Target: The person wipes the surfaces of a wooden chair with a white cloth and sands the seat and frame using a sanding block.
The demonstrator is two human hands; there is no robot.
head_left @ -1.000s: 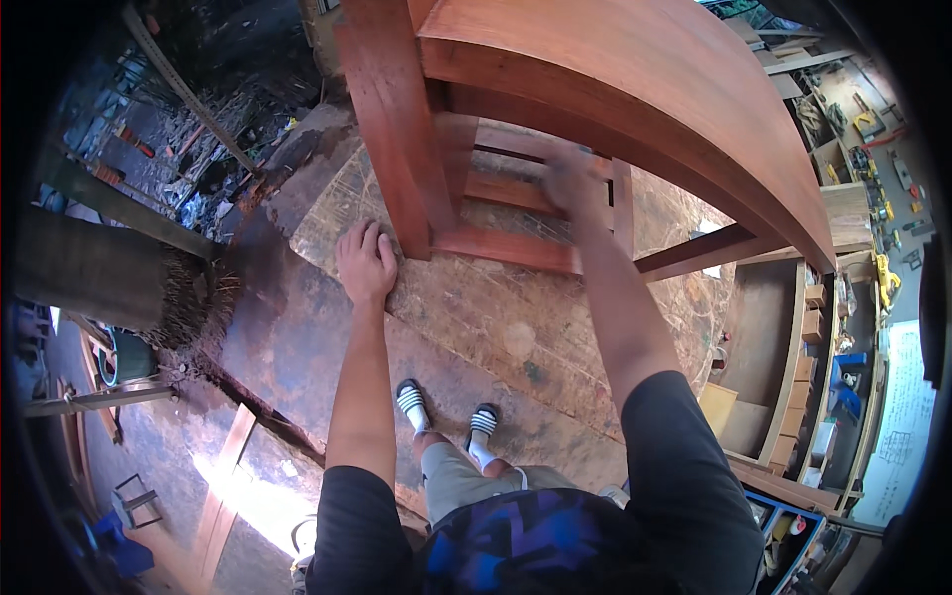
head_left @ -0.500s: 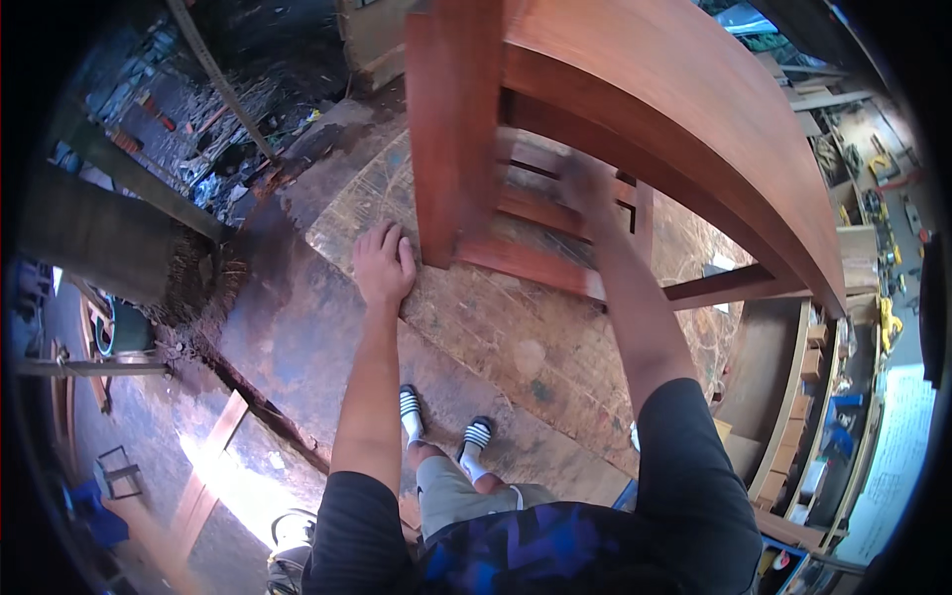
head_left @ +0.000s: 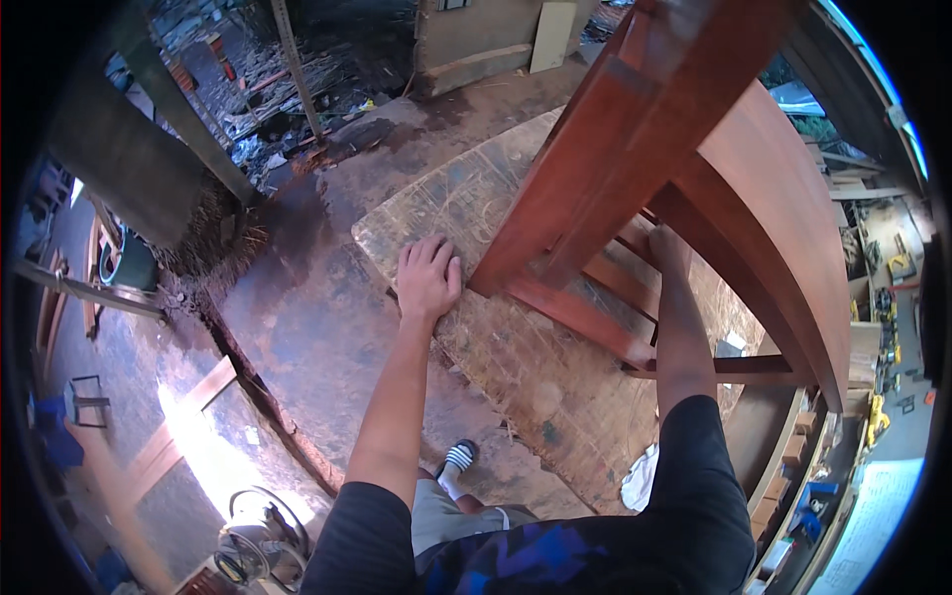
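Note:
A red-brown wooden furniture frame (head_left: 635,169), with a curved panel (head_left: 793,198) and several slats (head_left: 623,283), stands on a worn wooden tabletop (head_left: 526,372). My left hand (head_left: 429,278) rests palm down near the tabletop's left edge, fingers spread and nothing in it, just left of the frame's foot. My right arm passes into the frame under the curved panel. There my right hand (head_left: 669,248) is beside the slats, dim and partly in shadow; its fingers do not show clearly, nor does anything it may hold.
A white cloth (head_left: 641,480) lies at the tabletop's near right. Shelves of wood blocks (head_left: 793,448) and tools run along the right. On the floor at lower left are a coiled-hose machine (head_left: 260,540) and wooden strips (head_left: 188,421). A dark post (head_left: 134,149) leans at the left.
The view has shifted, and the frame now appears tilted and farther right. My right hand, blurred before, is still inside the frame near the slats. My left hand stays on the tabletop.

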